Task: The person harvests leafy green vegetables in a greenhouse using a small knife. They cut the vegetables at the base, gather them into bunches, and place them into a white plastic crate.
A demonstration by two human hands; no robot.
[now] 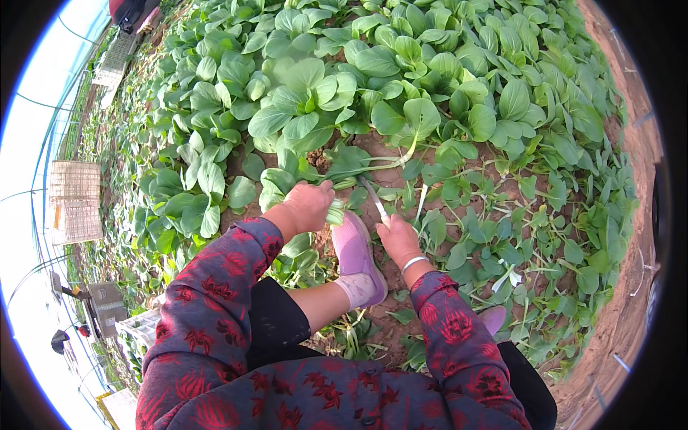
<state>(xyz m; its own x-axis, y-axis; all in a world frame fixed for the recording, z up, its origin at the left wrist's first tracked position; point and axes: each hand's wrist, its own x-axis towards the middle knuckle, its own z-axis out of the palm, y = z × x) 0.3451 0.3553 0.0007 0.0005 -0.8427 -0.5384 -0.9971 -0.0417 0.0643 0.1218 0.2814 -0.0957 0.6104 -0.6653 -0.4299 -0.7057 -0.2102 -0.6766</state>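
My left hand (307, 206) is closed around a bok choy plant (277, 185). Its leaves stick out on the left and its pale stalks (335, 213) show below my fingers. In my right hand (399, 241) is a narrow knife (374, 198), gripped by its light-coloured handle, with the blade pointing up and left. The blade tip lies near a loose-looking plant with long pale stalks (388, 163); leaves partly hide the tip. My purple shoe (352, 244) stands on the soil just below and between both hands.
Dense bok choy (376, 62) grows ahead. Cut leaves and small plants (500, 231) litter the soil at right. Plastic crates (75, 201) stand at the far left, with a white crate (141, 327) near my left arm. A bare dirt strip (634, 215) runs along the right.
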